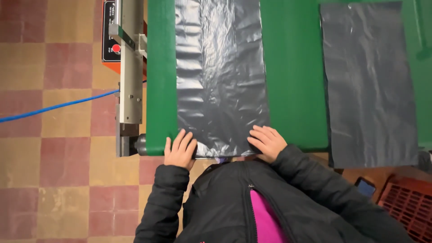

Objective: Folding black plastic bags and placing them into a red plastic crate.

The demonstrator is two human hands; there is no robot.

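Grey plastic sheet [220, 76], green belt [294, 76]

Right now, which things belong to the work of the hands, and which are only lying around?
In use:
- left hand and right hand, flat on the grey plastic sheet
- green belt under it

Lying about:
- second grey sheet
- blue cable
- red crate
- phone

Bare green belt [294, 90] lies open between two grey bags [220, 76].

Both hands flat on a grey plastic sheet at the belt's near end

The left hand [179, 150] and right hand [266, 141] press the near corners of the grey plastic sheet [220, 76] lying on the green conveyor belt [294, 81].
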